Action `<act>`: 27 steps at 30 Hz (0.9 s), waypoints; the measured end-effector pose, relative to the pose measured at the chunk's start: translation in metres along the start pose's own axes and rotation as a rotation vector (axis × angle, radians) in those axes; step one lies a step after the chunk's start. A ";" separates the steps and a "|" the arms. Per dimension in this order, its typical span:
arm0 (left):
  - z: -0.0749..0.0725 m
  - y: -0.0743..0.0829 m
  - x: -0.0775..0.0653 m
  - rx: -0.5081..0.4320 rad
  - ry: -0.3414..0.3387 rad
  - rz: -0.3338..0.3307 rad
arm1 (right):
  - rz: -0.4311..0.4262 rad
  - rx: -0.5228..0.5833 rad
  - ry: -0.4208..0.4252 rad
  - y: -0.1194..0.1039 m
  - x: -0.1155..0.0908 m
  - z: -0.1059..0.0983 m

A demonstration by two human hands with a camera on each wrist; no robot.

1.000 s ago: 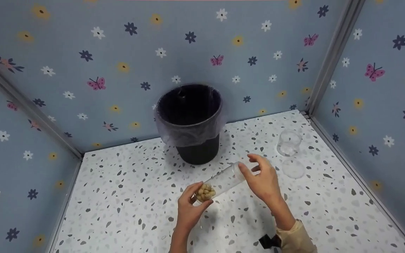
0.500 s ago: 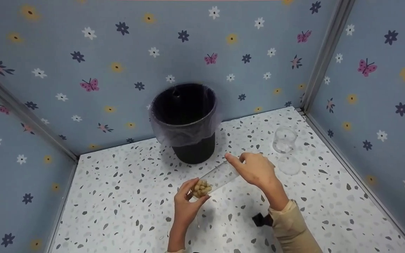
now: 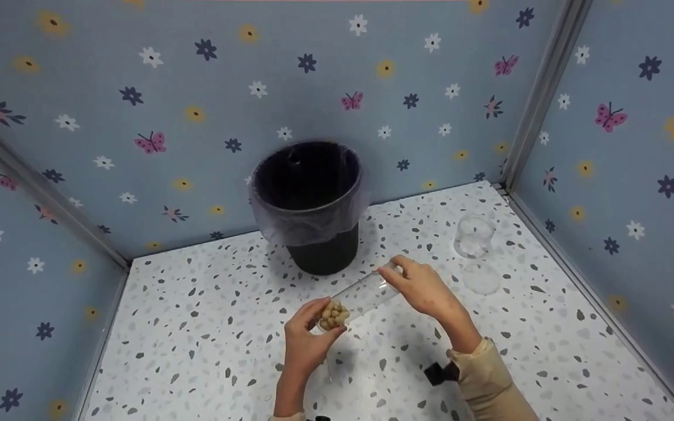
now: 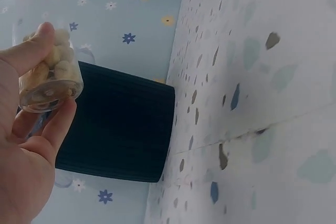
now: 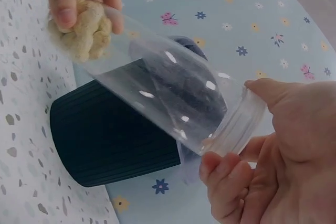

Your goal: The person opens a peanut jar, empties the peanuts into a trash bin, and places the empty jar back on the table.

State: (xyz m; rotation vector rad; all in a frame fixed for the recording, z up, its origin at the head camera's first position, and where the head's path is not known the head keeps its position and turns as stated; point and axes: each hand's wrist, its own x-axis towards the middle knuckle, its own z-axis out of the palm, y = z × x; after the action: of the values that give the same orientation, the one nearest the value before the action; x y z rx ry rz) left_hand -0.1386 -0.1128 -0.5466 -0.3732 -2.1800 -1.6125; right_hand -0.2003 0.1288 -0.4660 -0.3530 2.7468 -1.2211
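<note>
A tall clear jar [image 3: 366, 294] is held tilted above the table, with knobbly pale-yellow pieces [image 5: 86, 30] gathered at its lower, closed end. My left hand [image 3: 305, 339] grips that end, thumb on one side and fingers on the other. At the upper end my right hand [image 3: 425, 289] holds the translucent lid [image 5: 245, 121], thumb on one edge and curled fingers on the opposite edge. The lid sits on the jar's mouth. In the left wrist view, the jar's round base [image 4: 51, 94] rests against the left fingertips.
A black bin [image 3: 325, 254] with a sheer purplish liner [image 3: 313, 227] stands behind the jar, near the patterned wall. Toward the back right are a short clear container [image 3: 473, 238] and a clear round disc [image 3: 481, 278]. The speckled table [image 3: 214, 327] lies below both hands.
My right hand has turned over the lid and back, its spread fingers now closed round it. The left hand stays at the jar's base. The head view has shifted slightly.
</note>
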 end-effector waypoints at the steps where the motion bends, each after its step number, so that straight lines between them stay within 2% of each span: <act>1: -0.001 0.001 0.002 -0.001 -0.005 0.013 | -0.014 -0.003 0.003 0.001 0.001 0.000; 8: -0.002 0.000 0.012 0.016 -0.039 0.062 | -0.181 -0.008 -0.019 0.001 0.005 -0.006; 11: -0.003 -0.001 0.012 0.010 -0.044 0.071 | -0.271 -0.007 -0.070 -0.003 0.008 -0.013; 14: -0.004 0.001 0.013 -0.008 -0.019 0.072 | -0.343 -0.007 -0.143 -0.006 0.012 -0.022; 17: -0.005 0.000 0.014 -0.023 -0.013 0.075 | -0.383 0.031 -0.218 -0.004 0.013 -0.030; 20: -0.003 -0.002 0.012 -0.035 -0.028 0.070 | -0.383 0.089 -0.265 0.004 0.011 -0.035; 23: -0.001 -0.005 0.006 -0.035 -0.030 0.054 | -0.314 0.115 -0.270 0.010 0.006 -0.034; 25: -0.001 -0.006 0.002 -0.032 -0.014 0.037 | -0.242 0.059 -0.196 0.011 0.004 -0.031; 27: -0.001 -0.007 -0.001 -0.032 0.002 0.022 | -0.165 -0.035 -0.072 0.008 0.003 -0.029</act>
State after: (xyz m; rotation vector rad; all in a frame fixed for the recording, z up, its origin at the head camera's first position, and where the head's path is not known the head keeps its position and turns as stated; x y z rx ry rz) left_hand -0.1407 -0.1161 -0.5522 -0.4034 -2.1440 -1.6365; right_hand -0.2103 0.1542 -0.4527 -0.6259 2.7264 -1.1715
